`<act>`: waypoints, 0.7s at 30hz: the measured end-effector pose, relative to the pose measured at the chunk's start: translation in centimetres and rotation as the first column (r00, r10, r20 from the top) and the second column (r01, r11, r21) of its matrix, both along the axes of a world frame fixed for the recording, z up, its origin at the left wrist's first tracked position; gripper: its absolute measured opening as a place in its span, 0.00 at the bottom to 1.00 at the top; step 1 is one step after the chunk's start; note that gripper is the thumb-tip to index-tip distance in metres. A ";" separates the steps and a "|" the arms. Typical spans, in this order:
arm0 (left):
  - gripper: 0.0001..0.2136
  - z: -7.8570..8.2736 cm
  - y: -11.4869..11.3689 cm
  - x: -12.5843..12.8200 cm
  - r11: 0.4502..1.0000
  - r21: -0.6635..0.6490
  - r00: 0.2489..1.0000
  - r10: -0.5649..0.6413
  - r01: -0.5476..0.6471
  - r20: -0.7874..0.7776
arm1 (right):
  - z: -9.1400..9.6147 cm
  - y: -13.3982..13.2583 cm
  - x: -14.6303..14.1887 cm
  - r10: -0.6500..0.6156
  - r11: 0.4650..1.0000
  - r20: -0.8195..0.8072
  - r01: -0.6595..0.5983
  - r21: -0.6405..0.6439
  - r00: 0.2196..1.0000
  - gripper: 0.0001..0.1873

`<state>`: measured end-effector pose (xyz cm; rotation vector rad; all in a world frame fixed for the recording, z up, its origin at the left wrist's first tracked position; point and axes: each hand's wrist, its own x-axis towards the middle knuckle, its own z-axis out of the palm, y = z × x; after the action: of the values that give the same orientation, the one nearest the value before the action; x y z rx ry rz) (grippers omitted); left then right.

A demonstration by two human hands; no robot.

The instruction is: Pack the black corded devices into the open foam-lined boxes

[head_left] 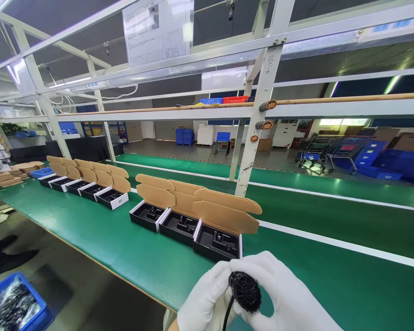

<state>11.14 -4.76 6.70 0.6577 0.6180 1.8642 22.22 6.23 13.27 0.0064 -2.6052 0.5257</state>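
Note:
Both my hands wear white gloves and meet at the lower right over the green bench. Between them is a round black ribbed piece with a cord [245,291]; the cord hangs down from its left side, and its exact kind is unclear. My right hand [284,292] curls round its top and right edge, thumb below. My left hand [205,296] closes on its left side near the cord. Just beyond my hands stands an open box [207,246] with a black tray insert and a brown lid raised. Two similar boxes, the middle one [174,230] and the left one [145,218], stand beside it.
Farther left, several more open boxes [112,197] line the green bench [152,271]. A white post [253,151] and shelf [158,112] rise behind. A blue bin [37,317] of plastic-wrapped items sits at lower left, near a person's dark shoes [17,263].

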 end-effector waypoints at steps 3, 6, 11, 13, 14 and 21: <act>0.16 0.6 -0.2 -0.1 0.990 -0.031 0.990 0.134 -0.136 -0.047 | -1.1 1.0 0.2 0.007 1.000 -0.055 -0.007 -0.007 0.998 0.23; 0.20 0.8 -0.4 -0.4 0.933 -0.196 0.938 0.252 -0.301 -0.240 | -2.3 2.1 0.7 0.009 1.000 -0.083 -0.009 0.002 0.996 0.28; 0.22 1.0 -1.0 -1.0 0.847 -0.253 0.829 0.320 -0.467 -0.459 | -2.8 2.7 0.9 -0.004 0.999 -0.171 0.012 0.046 0.985 0.23; 0.22 1.1 -1.0 -1.4 0.851 -0.213 0.800 0.325 -0.480 -0.504 | -2.7 2.4 0.7 0.027 0.997 -0.209 -0.010 0.083 0.977 0.22; 0.23 0.8 -0.9 -1.7 0.863 -0.189 0.793 0.316 -0.468 -0.521 | -2.6 2.3 0.6 0.052 0.994 -0.226 -0.028 0.108 0.973 0.23; 0.48 -7.9 1.0 -3.6 0.806 -0.579 0.954 -0.258 0.126 -0.152 | -3.7 4.4 -2.3 -0.081 0.971 -0.389 0.161 0.177 0.917 0.19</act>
<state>7.49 -3.78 -1.22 0.5088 1.1529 1.3210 19.93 10.62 9.55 0.0120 -2.2472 0.1836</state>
